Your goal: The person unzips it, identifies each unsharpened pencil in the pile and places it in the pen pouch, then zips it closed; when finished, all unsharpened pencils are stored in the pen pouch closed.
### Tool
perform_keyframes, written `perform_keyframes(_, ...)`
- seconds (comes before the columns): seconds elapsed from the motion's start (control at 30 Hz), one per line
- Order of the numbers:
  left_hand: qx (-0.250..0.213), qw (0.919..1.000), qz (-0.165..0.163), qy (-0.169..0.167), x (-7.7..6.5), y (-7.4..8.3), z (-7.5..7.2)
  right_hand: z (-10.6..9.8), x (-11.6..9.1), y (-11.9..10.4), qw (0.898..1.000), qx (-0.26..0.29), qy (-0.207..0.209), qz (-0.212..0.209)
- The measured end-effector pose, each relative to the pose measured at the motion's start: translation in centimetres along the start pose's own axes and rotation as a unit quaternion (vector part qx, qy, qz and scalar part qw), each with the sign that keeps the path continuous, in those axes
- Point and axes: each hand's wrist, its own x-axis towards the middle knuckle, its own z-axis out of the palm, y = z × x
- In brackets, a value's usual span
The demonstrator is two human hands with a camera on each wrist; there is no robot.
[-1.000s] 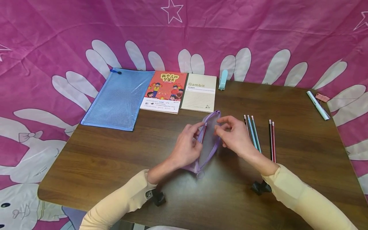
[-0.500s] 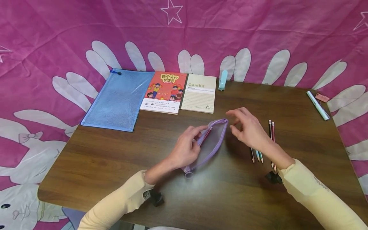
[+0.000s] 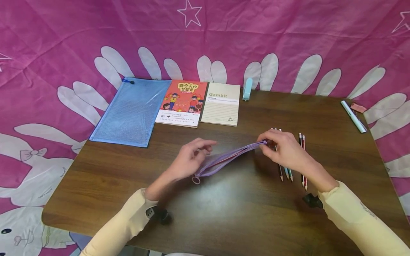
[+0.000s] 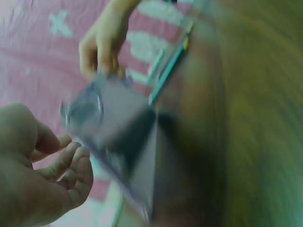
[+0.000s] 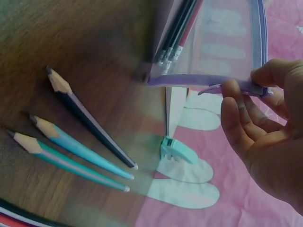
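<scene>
A purple see-through zip pencil pouch [image 3: 217,164] is stretched lengthwise between my hands, raised off the table. My right hand [image 3: 285,149] pinches its right end between thumb and fingers. Several pencils [image 5: 182,35] lie inside, their eraser ends showing in the right wrist view. My left hand [image 3: 189,160] is beside the other end, near the zipper's ring [image 3: 196,180]. In the blurred left wrist view its fingers [image 4: 78,175] are loosely bent, with no hold on the pouch visible. Three loose pencils [image 5: 87,135] lie under and beside the right hand.
Two more pencils [image 3: 303,160] lie further right. Along the back stand a blue zip folder [image 3: 131,110], a red picture book [image 3: 184,101], a cream notebook [image 3: 221,106] and a light-blue stapler [image 3: 247,89]. A pale pen [image 3: 353,116] and a pink item [image 3: 358,107] lie at the far right.
My right hand has come out of the pouch's mouth and taken its right end. My left hand has let go and moved left. The pouch has turned and its mouth narrowed.
</scene>
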Motion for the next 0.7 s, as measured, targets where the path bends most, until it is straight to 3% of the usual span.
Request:
perform_keyframes(0.1,0.012,0.9997,-0.01,0.017,-1.4,-1.6,-1.4,-0.1,-0.1,0.0,1.0,-0.006,0.01,0.002)
perform_keyframes(0.23,0.023,0.9997,-0.001,-0.013,-3.3,-3.2,-2.4,-0.2,-0.3,-0.1,1.0,-0.008,0.014,0.023)
perform_keyframes(0.33,0.042,0.9985,0.015,-0.032,-4.0,-3.8,-2.2,-0.4,-0.6,-0.2,0.999,-0.006,0.018,0.034)
perform_keyframes(0.43,0.06,0.9972,0.041,-0.02,-4.2,-4.2,-1.5,-0.4,-0.6,-0.1,0.999,-0.008,0.019,0.032)
perform_keyframes(0.57,0.061,0.9955,0.071,0.011,-4.2,-4.4,-1.0,-0.5,-0.5,-0.5,0.999,-0.027,-0.012,0.043)
perform_keyframes(0.7,0.052,0.9955,0.075,0.026,-4.3,-4.5,-1.0,-0.5,0.1,-1.7,0.994,-0.082,-0.066,0.041)
